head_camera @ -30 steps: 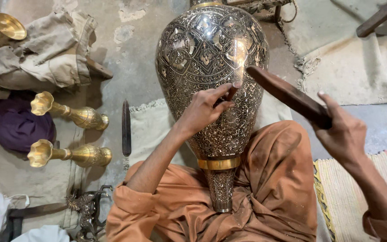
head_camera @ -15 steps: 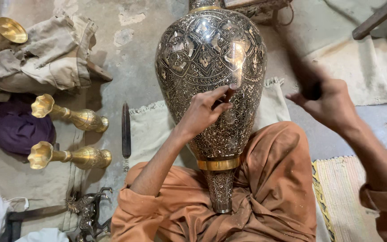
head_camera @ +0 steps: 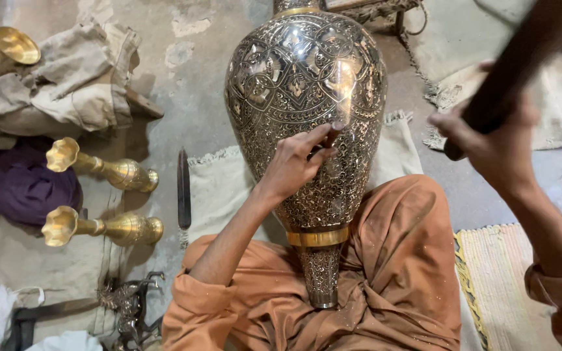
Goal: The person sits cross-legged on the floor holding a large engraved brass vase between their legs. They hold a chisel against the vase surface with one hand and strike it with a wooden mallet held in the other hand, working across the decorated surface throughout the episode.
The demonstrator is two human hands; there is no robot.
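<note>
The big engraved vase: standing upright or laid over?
Laid over: the engraved vase rests on the lap, foot toward the person, left hand on it.

Bare floor (head_camera: 193, 97) left of the engraved vase (head_camera: 304, 84); brass vases (head_camera: 108, 170) beyond.

Below you runs a bare concrete floor (head_camera: 190, 104), cracked and patched; at your nine o'clock two brass trumpet vases (head_camera: 102, 169) lie on their sides, near a purple cloth (head_camera: 14, 185); at ten o'clock a heap of beige cloth (head_camera: 66, 84) lies; a dark file (head_camera: 183, 188) lies just beside a pale mat (head_camera: 219, 188); at four o'clock a striped woven rug (head_camera: 499, 279) lies; at two o'clock, another pale mat (head_camera: 554, 123).
</note>
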